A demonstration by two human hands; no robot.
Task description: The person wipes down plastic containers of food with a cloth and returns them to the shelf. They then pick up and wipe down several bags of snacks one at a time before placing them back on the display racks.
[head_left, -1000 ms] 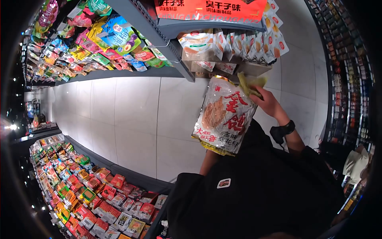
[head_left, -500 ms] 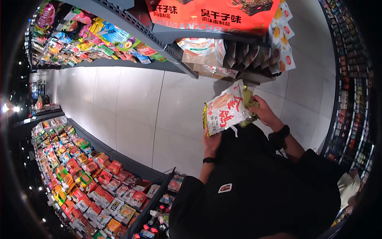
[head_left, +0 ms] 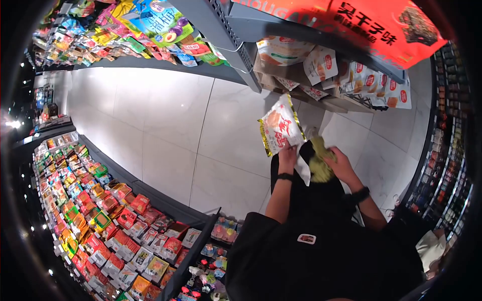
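A white snack bag [head_left: 282, 125] with red characters and gold edges is tilted up over the floor. My left hand [head_left: 287, 156] grips it by its lower edge. To its right, my right hand [head_left: 341, 166] is closed on a fuzzy yellow-green cloth [head_left: 320, 165], which hangs apart from the bag. A white strip [head_left: 304, 171] dangles between the two hands. Dark bands circle both wrists.
Ahead stands a shelf unit [head_left: 241, 55] with a large red snack pack [head_left: 371, 30] above and white pouches [head_left: 321, 65] in boxes below. Packaged snacks fill a low display [head_left: 115, 220] at left. Grey floor tiles [head_left: 165, 125] lie between, and stocked racks [head_left: 447, 135] line the right.
My right hand and the cloth have come away from the bag, down and to the right. My left hand has lifted the bag and turned it more upright. The view has shifted.
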